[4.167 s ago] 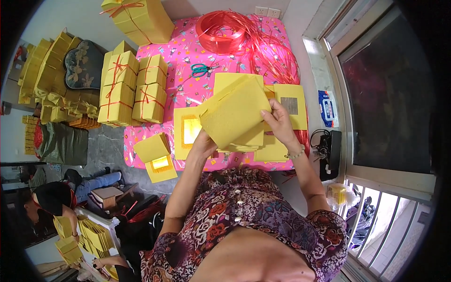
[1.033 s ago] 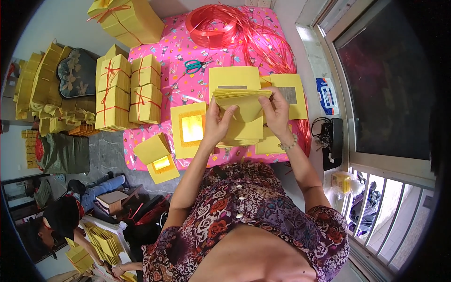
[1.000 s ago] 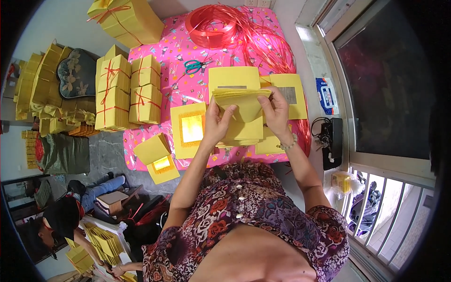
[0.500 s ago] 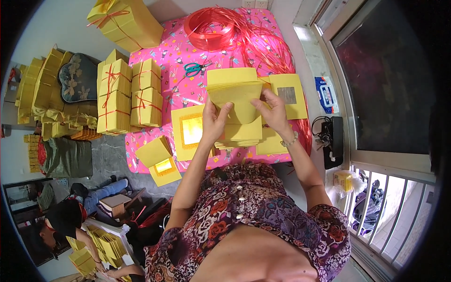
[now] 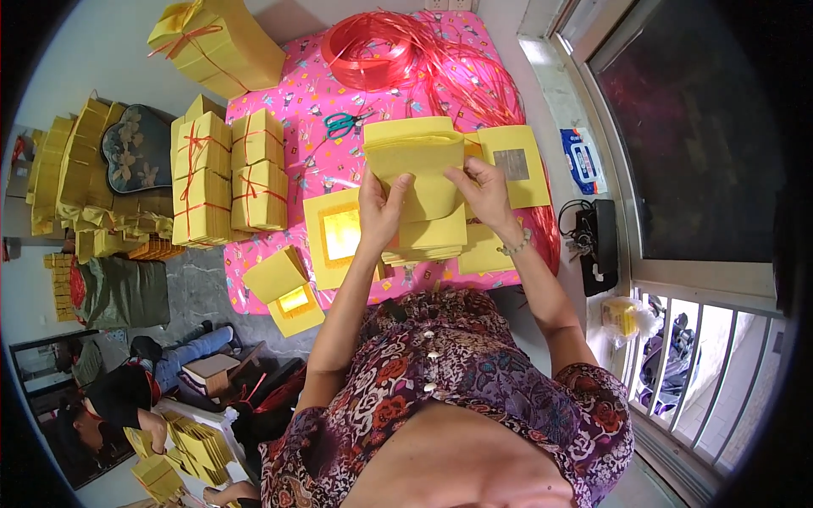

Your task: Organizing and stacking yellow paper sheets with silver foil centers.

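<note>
Over the near part of the pink table, a folded bundle of yellow paper (image 5: 417, 169) is held up between my hands. My left hand (image 5: 384, 207) is closed on its left edge, thumb lying across the front. On the right edge, my right hand (image 5: 487, 195) pinches it between thumb and fingers. Just under the bundle lies a stack of yellow paper (image 5: 430, 244). To its left is a yellow sheet with a shiny gold square (image 5: 340, 233); to its right, a yellow sheet with a silver square (image 5: 512, 164).
Teal-handled scissors (image 5: 340, 125) and a red ribbon coil (image 5: 366, 55) lie farther back on the pink tablecloth (image 5: 305, 93). Tied yellow paper bundles (image 5: 203, 182) stand at left. A folded yellow packet (image 5: 286, 292) overhangs the near left edge. Another person (image 5: 127, 394) works at lower left.
The whole view has shifted slightly. The bundle stays in both hands, and my right fingers have moved a little along its edge. The other person's arms have moved.
</note>
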Tool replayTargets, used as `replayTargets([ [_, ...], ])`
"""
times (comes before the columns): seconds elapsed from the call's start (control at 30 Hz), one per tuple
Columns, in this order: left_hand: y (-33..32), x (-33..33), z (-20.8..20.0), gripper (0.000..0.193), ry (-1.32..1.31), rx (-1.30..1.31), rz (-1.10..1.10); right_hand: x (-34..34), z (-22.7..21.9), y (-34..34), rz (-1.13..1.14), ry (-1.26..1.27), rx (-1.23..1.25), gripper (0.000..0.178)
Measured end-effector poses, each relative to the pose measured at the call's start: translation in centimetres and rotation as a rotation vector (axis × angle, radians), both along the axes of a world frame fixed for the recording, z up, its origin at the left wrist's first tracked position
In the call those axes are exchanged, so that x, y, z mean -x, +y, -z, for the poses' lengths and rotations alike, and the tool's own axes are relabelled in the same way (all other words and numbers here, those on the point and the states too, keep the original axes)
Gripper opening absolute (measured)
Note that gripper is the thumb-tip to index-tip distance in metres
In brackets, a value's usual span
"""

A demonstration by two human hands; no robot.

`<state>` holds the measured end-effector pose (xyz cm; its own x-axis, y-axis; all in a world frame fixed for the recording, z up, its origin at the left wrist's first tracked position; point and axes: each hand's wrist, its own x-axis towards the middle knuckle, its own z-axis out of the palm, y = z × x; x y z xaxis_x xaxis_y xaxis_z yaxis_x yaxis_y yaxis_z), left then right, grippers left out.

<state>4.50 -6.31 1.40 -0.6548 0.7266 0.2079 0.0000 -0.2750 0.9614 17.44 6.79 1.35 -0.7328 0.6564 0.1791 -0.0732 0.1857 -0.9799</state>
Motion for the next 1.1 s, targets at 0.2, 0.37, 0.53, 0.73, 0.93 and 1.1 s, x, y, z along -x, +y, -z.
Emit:
replayTargets([
  [0.2,0.1,-0.4,-0.7,0.035,-0.005,-0.042,0.012,-1.3,1.4,0.5,-0.06,-0.051,0.003,0.022],
  [0.37,0.1,-1.1,-1.0,0.037,-0.125,-0.034,-0.015,-1.9,0.5,-0.8,-0.013,0.04,0.096,0.023],
  [0.53,0.1,-2.0,-0.5,0.039,-0.122,-0.009,-0.018,-4.5,2.0,-0.1,-0.062,-0.18,0.01,0.023],
  [0.73,0.1,-3.0,-1.4,0.039,-0.197,-0.016,-0.006,-6.4,1.1,-0.9,-0.026,-0.164,0.092,0.019],
  [0.93,0.7,-3.9,-1.9,0.038,-0.211,0.011,-0.026,-7.9,1.9,-1.6,-0.043,-0.081,0.242,0.019],
  [1.1,0.9,-5.0,-1.9,0.037,-0.25,0.021,0.032,-9.6,0.0,-0.4,-0.154,-0.225,0.152,0.027],
])
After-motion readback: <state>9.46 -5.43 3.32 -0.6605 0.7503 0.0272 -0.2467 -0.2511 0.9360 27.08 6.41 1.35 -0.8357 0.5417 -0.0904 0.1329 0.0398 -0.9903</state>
